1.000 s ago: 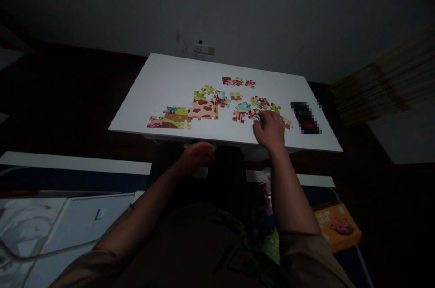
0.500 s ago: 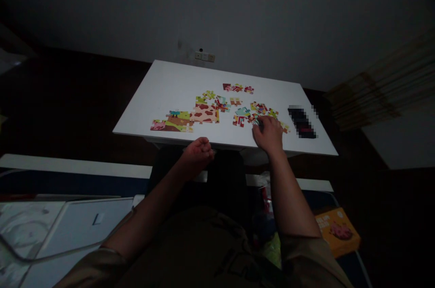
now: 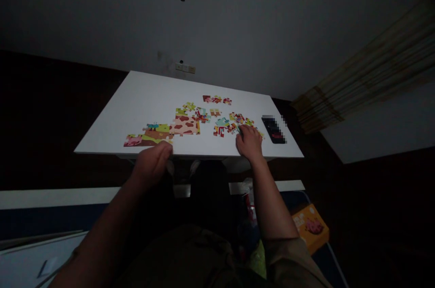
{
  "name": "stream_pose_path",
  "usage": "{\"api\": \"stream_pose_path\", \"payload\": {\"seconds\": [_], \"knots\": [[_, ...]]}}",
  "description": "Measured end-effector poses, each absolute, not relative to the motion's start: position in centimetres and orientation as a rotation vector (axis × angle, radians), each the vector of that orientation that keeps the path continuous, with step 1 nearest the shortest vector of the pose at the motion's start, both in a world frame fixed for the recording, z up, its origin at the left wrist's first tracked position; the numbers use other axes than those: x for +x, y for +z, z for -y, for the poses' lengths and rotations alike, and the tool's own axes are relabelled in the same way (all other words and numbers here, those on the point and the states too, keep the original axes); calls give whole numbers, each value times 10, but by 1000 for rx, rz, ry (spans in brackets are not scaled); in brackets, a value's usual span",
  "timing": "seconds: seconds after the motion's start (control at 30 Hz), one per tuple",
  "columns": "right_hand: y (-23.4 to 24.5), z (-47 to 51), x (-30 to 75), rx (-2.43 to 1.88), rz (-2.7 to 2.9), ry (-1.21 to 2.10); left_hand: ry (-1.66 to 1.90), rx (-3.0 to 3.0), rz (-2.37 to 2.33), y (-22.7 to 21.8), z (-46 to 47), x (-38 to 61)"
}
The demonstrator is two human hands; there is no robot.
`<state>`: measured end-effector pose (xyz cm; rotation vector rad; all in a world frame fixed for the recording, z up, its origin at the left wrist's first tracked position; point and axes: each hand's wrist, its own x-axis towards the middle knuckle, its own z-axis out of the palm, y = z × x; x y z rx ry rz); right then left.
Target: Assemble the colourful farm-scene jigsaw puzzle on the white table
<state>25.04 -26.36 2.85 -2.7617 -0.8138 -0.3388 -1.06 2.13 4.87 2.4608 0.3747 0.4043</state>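
While your right hand (image 3: 250,143) curls over loose puzzle pieces (image 3: 222,122), fingertips are hidden; can't tell if gripping. Left hand (image 3: 152,162) half-curled at near edge of white table (image 3: 112,118), just below joined section (image 3: 185,126); grip unclear too. Pieces look thin: likely light, stiff card, tabs easily bent. Pinch opposite edges, not tabs. Dark blurred object (image 3: 272,128) lies right of loose pieces.

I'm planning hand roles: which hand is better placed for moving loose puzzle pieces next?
Likely the right hand: it is at the loose pieces; the left hand is by the table's near edge.
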Motion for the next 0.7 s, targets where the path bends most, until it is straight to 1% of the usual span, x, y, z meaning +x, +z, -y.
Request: {"api": "stream_pose_path", "payload": {"seconds": [0.1, 0.2, 0.3, 0.4, 0.57, 0.7], "knots": [[35, 264, 246, -2839, 682, -388, 495, 2739, -453, 54, -48, -6], [40, 258, 245, -2868, 696, -398, 428, 2926, -461, 48, -63, 1], [43, 248, 249, -2829, 846, -278, 311, 2970, -489, 37, -66, 4], [45, 240, 260, -2802, 883, -133, 289, 2962, -514, 30, -66, 3], [50, 230, 280, -2794, 873, 18, 355, 2968, -508, 26, -66, 0], [58, 222, 286, -2736, 885, 169, 527, 2969, -422, 19, -63, -5]]}}
